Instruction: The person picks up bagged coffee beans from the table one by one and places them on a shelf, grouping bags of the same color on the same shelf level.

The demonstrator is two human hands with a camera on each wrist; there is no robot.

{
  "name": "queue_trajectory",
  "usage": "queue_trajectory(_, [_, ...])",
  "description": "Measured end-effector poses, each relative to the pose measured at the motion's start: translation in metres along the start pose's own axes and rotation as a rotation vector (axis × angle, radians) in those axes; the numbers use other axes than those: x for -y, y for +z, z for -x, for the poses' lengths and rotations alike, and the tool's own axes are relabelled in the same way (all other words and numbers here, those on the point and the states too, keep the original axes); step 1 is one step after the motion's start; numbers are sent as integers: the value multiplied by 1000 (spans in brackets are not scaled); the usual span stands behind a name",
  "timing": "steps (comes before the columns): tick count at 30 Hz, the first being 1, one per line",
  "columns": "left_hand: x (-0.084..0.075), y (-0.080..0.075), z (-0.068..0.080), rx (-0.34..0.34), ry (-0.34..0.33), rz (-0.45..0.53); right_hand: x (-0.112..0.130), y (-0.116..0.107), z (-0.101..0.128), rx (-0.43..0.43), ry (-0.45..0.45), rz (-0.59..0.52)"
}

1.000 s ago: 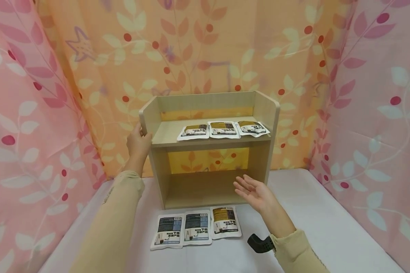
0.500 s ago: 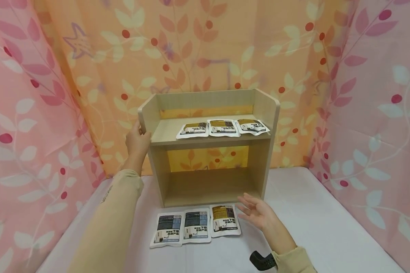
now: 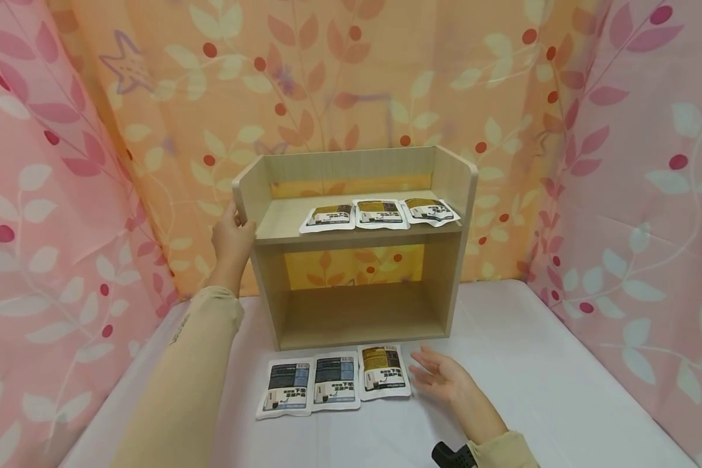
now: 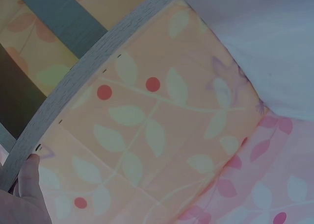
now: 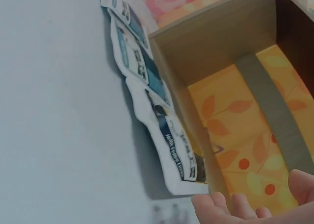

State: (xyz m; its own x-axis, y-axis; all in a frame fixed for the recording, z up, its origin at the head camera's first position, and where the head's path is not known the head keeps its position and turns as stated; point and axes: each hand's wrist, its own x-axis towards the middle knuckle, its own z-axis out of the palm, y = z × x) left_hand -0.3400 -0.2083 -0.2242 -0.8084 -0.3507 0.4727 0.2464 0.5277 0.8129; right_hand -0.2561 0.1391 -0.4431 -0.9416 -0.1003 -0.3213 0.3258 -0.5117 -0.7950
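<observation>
My left hand (image 3: 233,240) grips the left side panel of a small two-tier wooden shelf (image 3: 359,242). In the left wrist view, the thumb (image 4: 30,177) lies along the panel's edge. My right hand (image 3: 444,379) is held with relaxed fingers just right of a yellow-labelled packet (image 3: 383,372) on the table. The right wrist view has these fingers (image 5: 216,209) close to that packet's end, apparently not gripping it. Left of it lie two blue-labelled packets, one in the middle (image 3: 336,382) and one at the end (image 3: 286,389).
Three yellow-labelled packets lie in a row on the upper tier: left (image 3: 329,217), middle (image 3: 380,214) and right (image 3: 429,210). The shelf stands on a white-covered table (image 3: 515,351). Leaf-patterned curtains (image 3: 327,78) enclose the back and both sides.
My right hand has come down from in front of the lower tier to beside the yellow-labelled packet on the table. The left hand keeps its hold on the shelf.
</observation>
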Motion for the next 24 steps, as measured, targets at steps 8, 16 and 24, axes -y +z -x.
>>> queue_trajectory(8, [1,-1,1,-3,-4,1,-6,-9,-3,-41,43,13])
queue_trajectory(16, [-2,-2,1,0,7,4,-12,-11,-3,-42,112,59])
queue_trajectory(24, [-1,-1,1,13,-3,15,-15,-14,-4,-50,140,57])
